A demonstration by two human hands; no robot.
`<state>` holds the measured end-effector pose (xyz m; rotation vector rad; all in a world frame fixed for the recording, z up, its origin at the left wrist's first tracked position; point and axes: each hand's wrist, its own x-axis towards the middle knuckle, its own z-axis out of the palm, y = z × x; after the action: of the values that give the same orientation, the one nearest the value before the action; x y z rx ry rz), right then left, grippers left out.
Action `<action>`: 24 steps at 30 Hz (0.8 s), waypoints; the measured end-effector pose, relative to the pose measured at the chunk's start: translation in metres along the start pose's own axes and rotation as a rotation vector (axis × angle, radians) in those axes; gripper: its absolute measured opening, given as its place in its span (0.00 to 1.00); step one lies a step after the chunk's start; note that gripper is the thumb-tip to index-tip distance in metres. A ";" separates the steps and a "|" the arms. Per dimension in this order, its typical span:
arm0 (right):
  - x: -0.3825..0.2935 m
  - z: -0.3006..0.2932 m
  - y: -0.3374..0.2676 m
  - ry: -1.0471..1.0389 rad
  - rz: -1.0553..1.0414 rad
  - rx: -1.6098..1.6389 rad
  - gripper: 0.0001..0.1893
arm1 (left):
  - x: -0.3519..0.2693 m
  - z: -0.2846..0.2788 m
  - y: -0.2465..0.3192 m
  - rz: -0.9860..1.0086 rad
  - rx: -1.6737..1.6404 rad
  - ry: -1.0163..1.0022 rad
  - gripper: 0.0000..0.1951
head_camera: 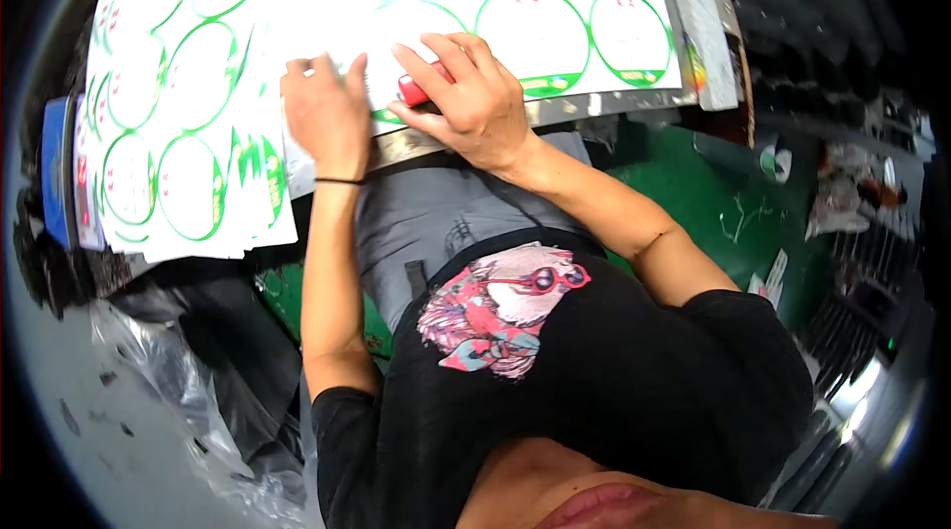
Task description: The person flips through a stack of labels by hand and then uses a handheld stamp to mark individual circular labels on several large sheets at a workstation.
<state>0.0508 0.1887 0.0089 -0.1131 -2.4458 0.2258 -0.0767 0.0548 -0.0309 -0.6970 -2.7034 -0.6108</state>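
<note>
In front of me lies a white printed sheet (533, 35) with rows of green-ringed round prints. My right hand (479, 102) is over its near edge, its fingers and thumb around a small red object (413, 91). Much of that object is hidden by the fingers, so its kind cannot be told. My left hand (327, 113), somewhat blurred, rests palm down to the left with thumb and fingers apart. Beside it, on the left, is a loose stack of similar printed sheets (189, 105) with uneven edges. Glare washes out the paper around both hands.
A metal strip (405, 148) runs along the worktop's near edge. At the right end stands a pale grey bar (698, 24). A blue box-like object (57, 172) sits left of the stack. Clear plastic sheeting (163, 365) lies on the floor, lower left. Green surface (669, 187) shows beside my lap.
</note>
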 end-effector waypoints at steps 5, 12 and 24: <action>-0.008 -0.067 0.071 0.204 0.070 -0.127 0.27 | 0.001 0.000 0.006 0.035 0.052 0.060 0.24; -0.034 -0.113 0.134 0.183 0.070 -0.174 0.26 | 0.009 -0.011 0.007 -0.175 -0.241 0.053 0.33; -0.033 -0.175 0.190 0.322 0.084 -0.280 0.22 | 0.034 -0.052 -0.126 -0.530 -0.934 0.083 0.09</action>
<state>0.1917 0.3940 0.0851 -0.3475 -2.1402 -0.0954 -0.1615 -0.0562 -0.0145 -0.0797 -2.4072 -2.0247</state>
